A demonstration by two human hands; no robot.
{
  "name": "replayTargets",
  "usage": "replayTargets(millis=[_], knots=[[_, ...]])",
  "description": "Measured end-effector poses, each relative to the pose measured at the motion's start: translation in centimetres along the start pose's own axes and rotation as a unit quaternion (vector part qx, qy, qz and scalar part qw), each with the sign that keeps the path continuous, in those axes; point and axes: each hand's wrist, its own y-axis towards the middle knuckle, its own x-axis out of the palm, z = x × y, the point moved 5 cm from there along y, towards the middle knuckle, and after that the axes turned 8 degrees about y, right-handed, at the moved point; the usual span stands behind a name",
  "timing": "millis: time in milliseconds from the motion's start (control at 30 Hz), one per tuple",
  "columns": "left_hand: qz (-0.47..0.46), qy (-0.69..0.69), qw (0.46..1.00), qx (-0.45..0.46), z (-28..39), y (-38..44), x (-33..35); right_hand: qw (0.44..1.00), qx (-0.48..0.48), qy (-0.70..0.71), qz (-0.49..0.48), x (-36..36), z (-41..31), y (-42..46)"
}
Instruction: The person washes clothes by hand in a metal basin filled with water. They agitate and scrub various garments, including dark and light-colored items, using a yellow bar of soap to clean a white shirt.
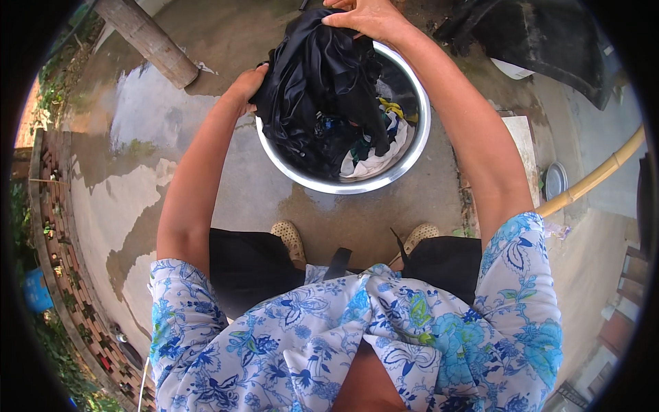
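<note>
A wet-looking black cloth garment point(319, 77) hangs bunched between my two hands over a round metal basin point(350, 187). My left hand point(250, 85) grips the garment's left side, with the fingertips partly hidden by the fabric. Higher up and to the right, my right hand point(360, 18) pinches the garment's top edge between thumb and fingers. Its lower folds hang down into the basin. Inside the basin lie a white cloth point(378, 164), a yellow piece of cloth point(392, 107) and darker fabric, partly covered by the black garment.
Wet patches mark the concrete floor point(242, 195). A thick wooden post point(149, 46) meets the floor at upper left. Black sheeting point(545, 46) drapes at upper right. A bamboo pole point(592, 177) slants in from the right, near a round metal lid point(556, 180). A low brick wall point(67, 257) curves along the left.
</note>
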Motion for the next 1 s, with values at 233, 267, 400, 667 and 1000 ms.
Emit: replayTargets(millis=[233,267,400,667,1000], knots=[[0.128,0.342,0.902,0.232,-0.3,1.6,4.2,0.945,0.111,-0.178,-0.251,3.1,9.3,-8.5],[0.116,0.404,0.865,0.276,0.8,0.3,6.1,0.91,0.132,-0.22,-0.326,4.2,10.6,-11.8],[-0.014,0.523,0.815,0.25,-0.3,-0.3,11.7,0.825,0.219,-0.283,-0.438,8.1,14.9,-20.9],[-0.018,0.654,0.729,0.204,-5.0,3.5,16.6,0.856,0.234,-0.331,-0.32,13.0,18.7,-21.0],[0.118,0.306,0.897,0.297,-5.4,5.7,16.5,0.94,0.339,-0.021,0.042,8.3,20.5,-20.2]])
